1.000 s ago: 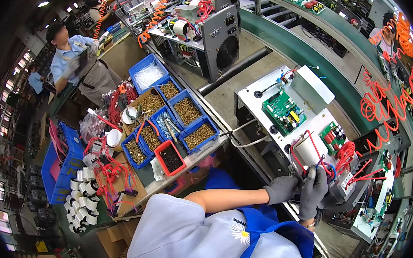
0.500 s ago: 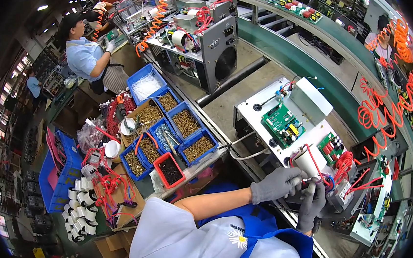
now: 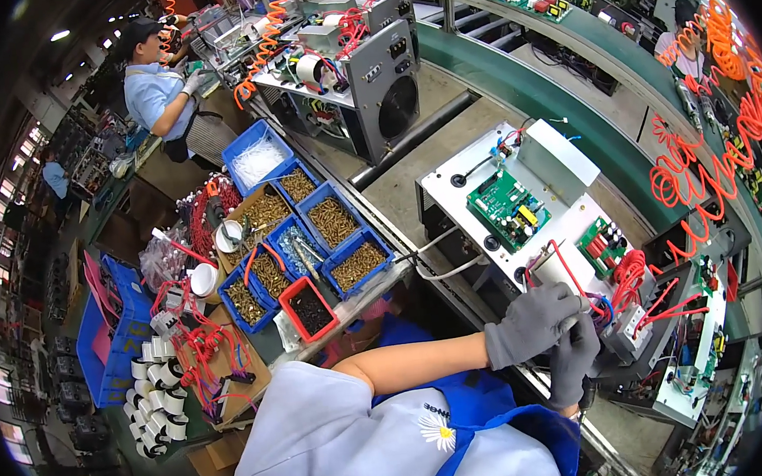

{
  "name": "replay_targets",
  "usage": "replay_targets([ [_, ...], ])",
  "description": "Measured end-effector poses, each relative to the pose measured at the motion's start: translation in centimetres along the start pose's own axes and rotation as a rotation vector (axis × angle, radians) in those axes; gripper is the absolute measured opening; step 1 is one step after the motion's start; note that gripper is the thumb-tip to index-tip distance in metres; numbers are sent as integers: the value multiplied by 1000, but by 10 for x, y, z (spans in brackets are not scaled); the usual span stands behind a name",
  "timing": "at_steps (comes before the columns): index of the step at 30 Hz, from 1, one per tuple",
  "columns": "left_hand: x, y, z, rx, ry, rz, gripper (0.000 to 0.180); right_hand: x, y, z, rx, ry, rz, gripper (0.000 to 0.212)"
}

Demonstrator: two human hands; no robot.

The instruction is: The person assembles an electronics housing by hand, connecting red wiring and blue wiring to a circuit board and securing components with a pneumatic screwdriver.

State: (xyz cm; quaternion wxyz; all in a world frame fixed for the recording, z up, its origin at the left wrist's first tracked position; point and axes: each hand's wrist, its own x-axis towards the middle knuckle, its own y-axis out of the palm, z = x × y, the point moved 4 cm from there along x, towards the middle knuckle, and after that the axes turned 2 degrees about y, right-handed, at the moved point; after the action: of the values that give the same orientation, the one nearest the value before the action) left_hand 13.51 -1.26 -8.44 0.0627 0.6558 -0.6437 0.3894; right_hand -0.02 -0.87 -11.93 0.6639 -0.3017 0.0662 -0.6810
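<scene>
My left hand (image 3: 534, 326), in a grey glove, is closed, with its fingertips pinched at the near edge of a white metal chassis (image 3: 450, 197). Right against it, my right hand (image 3: 575, 364), gloved the same way, is closed too. Whatever the fingers grip is hidden between them; only a small pale bit shows. Just beyond the fingertips are a white cylinder (image 3: 554, 270), a red wire (image 3: 568, 267) and a bundle of red cable (image 3: 628, 280). Two green circuit boards sit on the chassis, the larger board (image 3: 504, 209) farther from my hands.
To the left, blue bins of brass screws (image 3: 356, 267) stand beside a red bin of dark screws (image 3: 309, 312). Another unit (image 3: 377, 84) with a fan stands farther along the line. Orange coiled hoses (image 3: 722, 199) hang at right. A co-worker (image 3: 155, 94) stands at far left.
Both hands have come closer together, the left one moving right over the right one's fingertips. The view has shifted slightly; the chassis and bins stay in place.
</scene>
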Motion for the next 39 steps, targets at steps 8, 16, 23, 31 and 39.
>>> replay_targets([
  [8, 2, -12, -3, 146, 80, -120, 25, 2, 0, 3, -53, -26, -7, 12],
  [16, -7, -6, -2, 121, 57, -115, 26, -7, 0, 2, 9, -15, -37, 15],
  [23, -1, -13, -2, -128, -163, -132, 19, -3, -3, -6, -84, -16, -112, 22],
  [31, -11, -6, 17, -332, -366, -102, 20, 7, 4, 2, -48, -26, -144, 17],
  [39, -8, -9, 14, -338, -358, -140, 19, 0, 3, 6, -149, 3, -136, 17],
])
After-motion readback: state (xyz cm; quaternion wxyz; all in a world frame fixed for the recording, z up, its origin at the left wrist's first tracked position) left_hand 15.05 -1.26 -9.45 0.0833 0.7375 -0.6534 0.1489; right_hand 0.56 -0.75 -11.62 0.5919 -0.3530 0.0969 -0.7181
